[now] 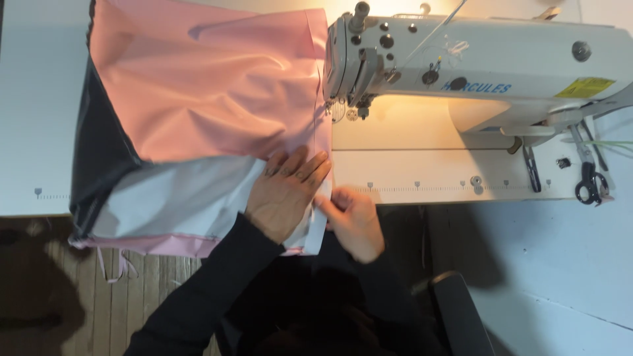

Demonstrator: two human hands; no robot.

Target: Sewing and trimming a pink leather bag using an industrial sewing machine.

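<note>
A large piece of pink fabric [211, 86] with a pale grey-white lining [178, 198] and a dark panel [99, 151] lies on the white sewing table [39, 99]. Its right edge runs under the needle area [343, 109] of a white industrial sewing machine [488, 66]. My left hand [287, 191] lies flat, fingers spread, on the fabric near that edge. My right hand [353, 221] pinches the folded white edge strip [320, 227] just in front of the table's front edge. Both sleeves are black.
Black scissors [589, 184] and small tools lie on the table at the right of the machine. A measuring scale with small markers runs along the table's front edge [422, 188]. Wooden floor [132, 290] shows below left, and a dark chair part [455, 310] is below right.
</note>
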